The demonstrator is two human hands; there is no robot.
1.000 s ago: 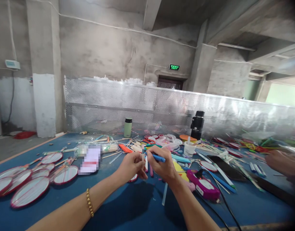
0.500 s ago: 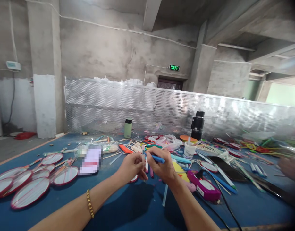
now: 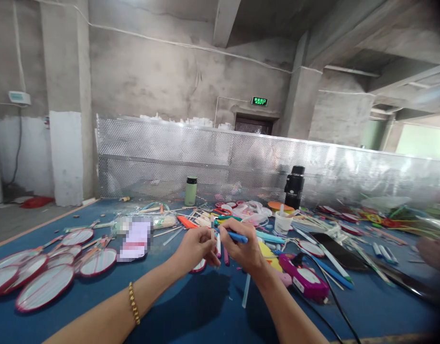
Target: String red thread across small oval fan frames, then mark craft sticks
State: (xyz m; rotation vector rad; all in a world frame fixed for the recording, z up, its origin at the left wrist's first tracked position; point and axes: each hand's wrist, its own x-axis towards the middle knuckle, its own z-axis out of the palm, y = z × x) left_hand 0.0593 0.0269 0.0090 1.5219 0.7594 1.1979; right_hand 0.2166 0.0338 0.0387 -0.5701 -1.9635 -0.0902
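My left hand [image 3: 198, 246] is closed around a thin pale stick [image 3: 212, 228] that stands nearly upright between thumb and fingers. Facing it, my right hand [image 3: 243, 243] grips a blue marker pen [image 3: 238, 237], its back end jutting out to the right. The pen's writing end is close to the stick, but my fingers hide whether they touch. Below my left hand, part of a round white disc with a red rim [image 3: 198, 266] shows. Near my right wrist lie a yellow piece [image 3: 268, 255] and a purple device [image 3: 304, 277] with black cables.
Several red-rimmed discs [image 3: 46, 286] overlap at the left beside a phone [image 3: 135, 240]. Loose sticks, pens and a white cup [image 3: 283, 222] crowd the middle. A green bottle [image 3: 191, 191] and a black flask [image 3: 295, 187] stand behind. Another person's hand [image 3: 433, 253] is at far right.
The stick and the blue marker pen have shifted slightly apart, the pen a little to the right. Both hands keep their holds.
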